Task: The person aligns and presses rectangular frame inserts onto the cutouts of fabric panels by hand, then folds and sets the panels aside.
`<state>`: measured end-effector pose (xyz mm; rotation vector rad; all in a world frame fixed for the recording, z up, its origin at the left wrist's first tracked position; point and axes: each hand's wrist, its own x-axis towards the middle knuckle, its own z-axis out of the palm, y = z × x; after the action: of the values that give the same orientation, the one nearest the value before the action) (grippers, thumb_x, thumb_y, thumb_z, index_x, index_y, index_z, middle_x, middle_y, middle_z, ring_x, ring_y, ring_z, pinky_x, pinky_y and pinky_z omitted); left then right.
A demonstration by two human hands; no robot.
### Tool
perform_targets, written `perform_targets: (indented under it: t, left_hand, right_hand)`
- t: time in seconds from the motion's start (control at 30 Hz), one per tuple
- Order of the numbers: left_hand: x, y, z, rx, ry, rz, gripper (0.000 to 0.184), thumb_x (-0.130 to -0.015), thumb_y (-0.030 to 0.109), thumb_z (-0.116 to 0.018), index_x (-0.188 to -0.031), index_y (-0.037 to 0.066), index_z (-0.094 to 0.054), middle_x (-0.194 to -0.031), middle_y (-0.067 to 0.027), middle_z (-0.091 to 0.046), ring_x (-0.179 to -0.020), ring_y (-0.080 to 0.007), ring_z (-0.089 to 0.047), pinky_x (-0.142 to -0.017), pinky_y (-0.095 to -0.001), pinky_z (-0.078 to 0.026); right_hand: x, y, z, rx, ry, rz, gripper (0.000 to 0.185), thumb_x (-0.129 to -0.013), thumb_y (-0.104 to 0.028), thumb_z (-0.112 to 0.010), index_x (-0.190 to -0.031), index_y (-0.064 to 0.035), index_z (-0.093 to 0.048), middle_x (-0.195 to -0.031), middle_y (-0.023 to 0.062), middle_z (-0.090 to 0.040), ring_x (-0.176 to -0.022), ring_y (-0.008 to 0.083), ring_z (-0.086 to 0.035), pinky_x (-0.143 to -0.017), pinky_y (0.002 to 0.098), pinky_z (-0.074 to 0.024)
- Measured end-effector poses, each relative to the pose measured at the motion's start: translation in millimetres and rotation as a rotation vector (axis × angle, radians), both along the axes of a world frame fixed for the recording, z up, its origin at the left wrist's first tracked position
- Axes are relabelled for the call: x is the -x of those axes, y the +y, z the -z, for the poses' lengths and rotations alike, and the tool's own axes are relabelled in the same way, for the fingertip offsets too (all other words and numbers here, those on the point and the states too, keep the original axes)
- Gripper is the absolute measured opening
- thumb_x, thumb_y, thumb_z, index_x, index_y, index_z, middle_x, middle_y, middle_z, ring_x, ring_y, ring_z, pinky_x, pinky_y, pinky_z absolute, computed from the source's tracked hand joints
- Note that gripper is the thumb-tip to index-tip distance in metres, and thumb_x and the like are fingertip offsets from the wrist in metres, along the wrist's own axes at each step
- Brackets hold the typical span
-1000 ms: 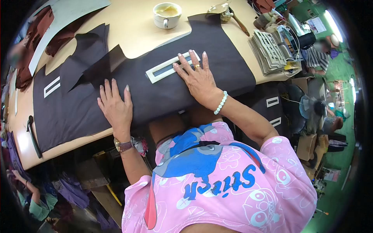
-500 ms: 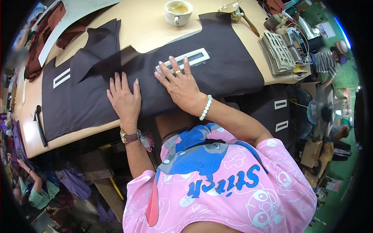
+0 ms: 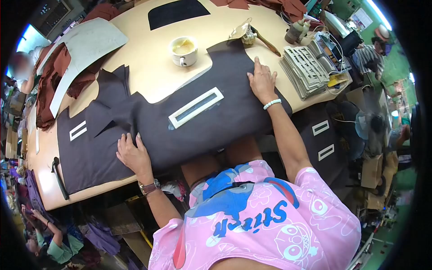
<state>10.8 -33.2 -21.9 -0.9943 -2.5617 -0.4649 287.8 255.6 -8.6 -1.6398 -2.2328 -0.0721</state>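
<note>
The dark cloth [image 3: 157, 135] lies across the desk [image 3: 139, 54], its near edge at the person's lap. The left hand [image 3: 133, 155] rests palm down on it, fingers slightly spread, just beside a raised fold. The right hand [image 3: 262, 81] lies over the cloth's right edge, index finger stretched out and the other fingers loosely parted; whether it presses down, I cannot tell.

Between the hands, a long white frame [image 3: 199, 110] lies aslant on the cloth, touched by neither. A smaller white frame [image 3: 78, 126] lies on the cloth's left part, left of the left hand.

Beyond the cloth stands a white cup [image 3: 183, 51] with something yellowish inside. A brush [image 3: 265, 42] lies near the right hand, and a stack of cards [image 3: 306, 72] sits to its right. A dark tool [image 3: 58, 179] lies by the cloth's left edge.
</note>
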Motion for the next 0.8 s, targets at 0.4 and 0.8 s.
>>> perform_targets:
  t: [0.4, 0.8]
  left_hand:
    - [2.5, 13.5, -40.2, -0.546, -0.391, 0.248, 0.037, -0.093, 0.009, -0.044, -0.128, -0.004, -0.042, -0.129, -0.0207, -0.047, -0.121, -0.0303, -0.043, -0.103, -0.0367, -0.030]
    - [-100.3, 44.7, -99.5, -0.573, -1.153, 0.649, 0.061, -0.072, 0.000, -0.041, -0.133, 0.001, -0.046, -0.130, -0.0096, -0.049, -0.095, -0.0138, -0.051, -0.083, -0.0239, -0.040]
  right_hand:
    - [-6.8, 28.6, -18.6, 0.565, 0.566, -0.109, 0.103, -0.064, -0.033, -0.074, -0.136, 0.0143, -0.019, -0.123, 0.0401, -0.043, -0.117, 0.0413, -0.048, -0.099, 0.0360, -0.0395]
    - [-184.2, -50.3, -36.3, 0.128, 1.274, -0.267, 0.089, -0.072, -0.003, -0.070, -0.142, 0.0053, -0.015, -0.146, 0.0176, -0.024, -0.134, 0.0243, -0.027, -0.109, 0.0347, -0.0236]
